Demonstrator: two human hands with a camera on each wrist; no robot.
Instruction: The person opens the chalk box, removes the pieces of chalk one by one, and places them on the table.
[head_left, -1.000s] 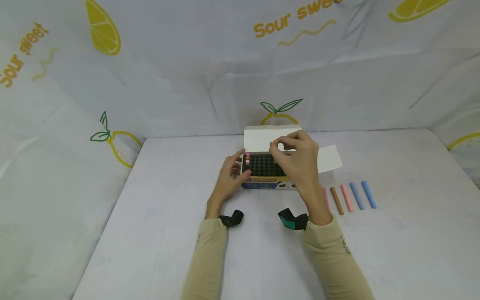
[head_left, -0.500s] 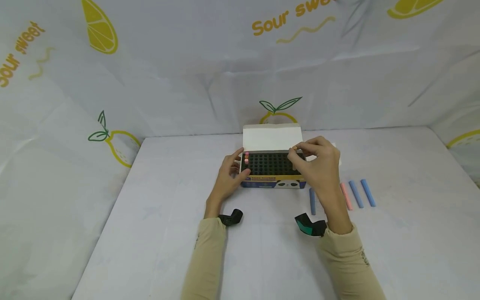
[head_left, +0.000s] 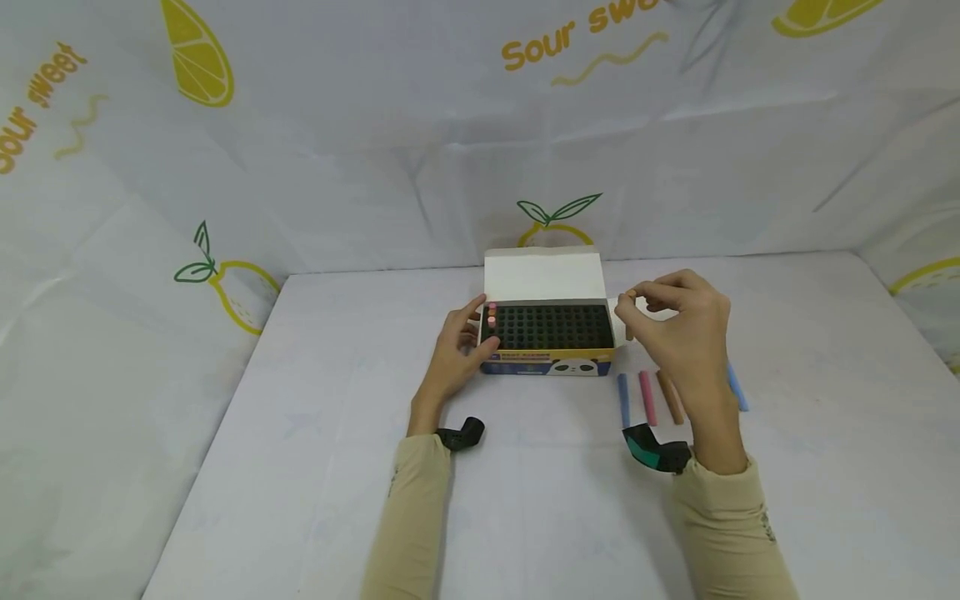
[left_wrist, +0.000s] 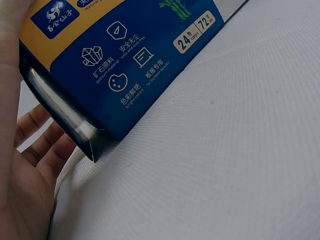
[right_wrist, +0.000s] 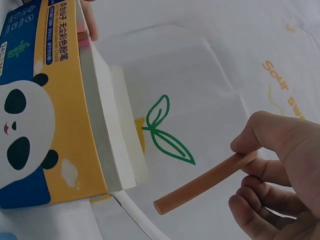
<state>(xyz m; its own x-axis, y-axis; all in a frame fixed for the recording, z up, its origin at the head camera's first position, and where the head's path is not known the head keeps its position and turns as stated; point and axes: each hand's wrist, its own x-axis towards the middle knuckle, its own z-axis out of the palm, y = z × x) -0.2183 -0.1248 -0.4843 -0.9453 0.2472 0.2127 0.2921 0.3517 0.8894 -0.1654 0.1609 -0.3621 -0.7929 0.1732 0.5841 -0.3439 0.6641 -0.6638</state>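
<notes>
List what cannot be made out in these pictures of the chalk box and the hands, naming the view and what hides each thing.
1. Head view: loose chalk sticks on the table partly hidden behind the right hand.
2. Head view: small print on the chalk box, too small to read.
3. Left wrist view: the box's top and its slots, cut off by the frame edge; left hand only partly in frame.
4. Right wrist view: the brown chalk, its upper end covered by fingers.
</notes>
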